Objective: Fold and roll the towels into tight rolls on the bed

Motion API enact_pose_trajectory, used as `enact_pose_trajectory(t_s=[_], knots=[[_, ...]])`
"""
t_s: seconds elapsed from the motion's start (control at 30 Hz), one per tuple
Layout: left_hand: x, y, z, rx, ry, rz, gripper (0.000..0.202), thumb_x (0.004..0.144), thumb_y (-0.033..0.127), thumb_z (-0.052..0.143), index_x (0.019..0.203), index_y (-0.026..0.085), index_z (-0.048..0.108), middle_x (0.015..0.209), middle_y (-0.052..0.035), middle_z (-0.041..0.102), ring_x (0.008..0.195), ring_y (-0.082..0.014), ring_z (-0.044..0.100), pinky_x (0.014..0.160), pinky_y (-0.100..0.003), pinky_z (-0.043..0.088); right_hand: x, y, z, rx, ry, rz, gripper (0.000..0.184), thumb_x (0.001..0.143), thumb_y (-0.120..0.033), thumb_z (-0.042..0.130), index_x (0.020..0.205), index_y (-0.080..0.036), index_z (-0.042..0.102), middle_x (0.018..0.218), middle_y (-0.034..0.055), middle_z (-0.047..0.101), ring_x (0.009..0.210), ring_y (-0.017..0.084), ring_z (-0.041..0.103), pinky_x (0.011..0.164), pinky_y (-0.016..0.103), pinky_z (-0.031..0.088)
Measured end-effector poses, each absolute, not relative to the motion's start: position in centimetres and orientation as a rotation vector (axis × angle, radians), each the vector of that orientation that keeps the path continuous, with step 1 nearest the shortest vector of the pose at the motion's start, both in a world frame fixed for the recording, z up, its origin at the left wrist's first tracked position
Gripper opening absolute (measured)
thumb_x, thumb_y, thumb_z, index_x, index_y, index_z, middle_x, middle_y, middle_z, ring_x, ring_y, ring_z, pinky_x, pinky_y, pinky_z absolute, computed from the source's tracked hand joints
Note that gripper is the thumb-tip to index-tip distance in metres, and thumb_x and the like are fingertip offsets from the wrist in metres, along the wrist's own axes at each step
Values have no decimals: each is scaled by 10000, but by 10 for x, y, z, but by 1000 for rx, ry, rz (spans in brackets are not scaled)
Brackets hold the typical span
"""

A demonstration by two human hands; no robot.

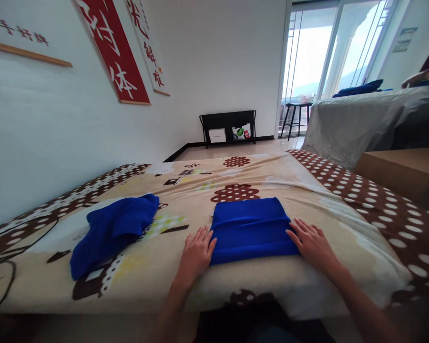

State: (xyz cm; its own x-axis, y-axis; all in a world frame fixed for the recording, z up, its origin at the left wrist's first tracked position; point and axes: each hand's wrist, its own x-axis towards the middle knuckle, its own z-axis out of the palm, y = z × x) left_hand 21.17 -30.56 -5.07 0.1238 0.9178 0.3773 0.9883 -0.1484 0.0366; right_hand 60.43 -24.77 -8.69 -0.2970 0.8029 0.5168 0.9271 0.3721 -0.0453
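A folded blue cloth (pixel 252 228) lies flat near the front edge of a bed covered by a beige patterned blanket (pixel 271 176). My left hand (pixel 196 252) rests flat on the blanket, fingers stretched out and touching the cloth's left edge. My right hand (pixel 312 243) lies flat with spread fingers at the cloth's right edge. Neither hand holds anything. A second blue cloth (pixel 112 231) lies crumpled on the blanket to the left, apart from both hands.
A white wall with red banners (pixel 116 52) runs along the bed's left side. A black low shelf (pixel 229 127) stands at the far wall. A grey-covered bed (pixel 357 119) and a wooden surface (pixel 400 166) are to the right, by glass doors.
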Motion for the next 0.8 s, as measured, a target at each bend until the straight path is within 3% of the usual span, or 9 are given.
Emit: enact_pose_trajectory(t_s=[0.1, 0.27, 0.4, 0.53, 0.8], knots=[[214, -322, -44, -2200, -1705, -611, 335, 988, 276, 432, 1254, 188, 615, 1392, -129, 579, 1304, -265, 513, 1084, -486, 394, 610, -264, -81, -1324, -2197, -368, 400, 1015, -457, 384, 1277, -271, 622, 1420, 93, 547, 1301, 249, 509, 1082, 486, 289], [226, -353, -31, -2425, -1402, -689, 356, 845, 74, 486, 1140, 210, 633, 1138, -83, 665, 1080, -235, 602, 975, -430, 449, 617, -288, -64, -1057, -2397, -173, 299, 983, -299, 477, 1228, -315, 647, 1213, 48, 670, 1121, 197, 604, 1010, 412, 357], [225, -356, -36, -2485, -1435, -624, 451, 768, 51, 523, 1184, 208, 600, 1130, -78, 663, 1055, -253, 597, 964, -447, 442, 625, -287, -60, -1034, -2467, -89, 338, 922, -235, 534, 1237, -303, 635, 1209, 40, 669, 1111, 207, 603, 987, 410, 376], [219, -342, -48, -2448, -1486, -660, 419, 765, 30, 509, 1144, 185, 596, 1107, -80, 665, 1038, -254, 590, 960, -448, 432, 619, -276, -68, -1098, -2406, -111, 378, 870, -122, 508, 1192, -264, 646, 1163, 42, 681, 1067, 203, 612, 979, 414, 364], [223, -337, -36, -2467, -1725, -893, 435, 721, 3, 450, 1096, 194, 559, 957, -42, 648, 933, -214, 581, 870, -378, 466, 604, -279, -63, -1145, -2283, -148, 353, 855, -84, 448, 1156, -164, 613, 994, 81, 678, 964, 217, 593, 944, 392, 373]])
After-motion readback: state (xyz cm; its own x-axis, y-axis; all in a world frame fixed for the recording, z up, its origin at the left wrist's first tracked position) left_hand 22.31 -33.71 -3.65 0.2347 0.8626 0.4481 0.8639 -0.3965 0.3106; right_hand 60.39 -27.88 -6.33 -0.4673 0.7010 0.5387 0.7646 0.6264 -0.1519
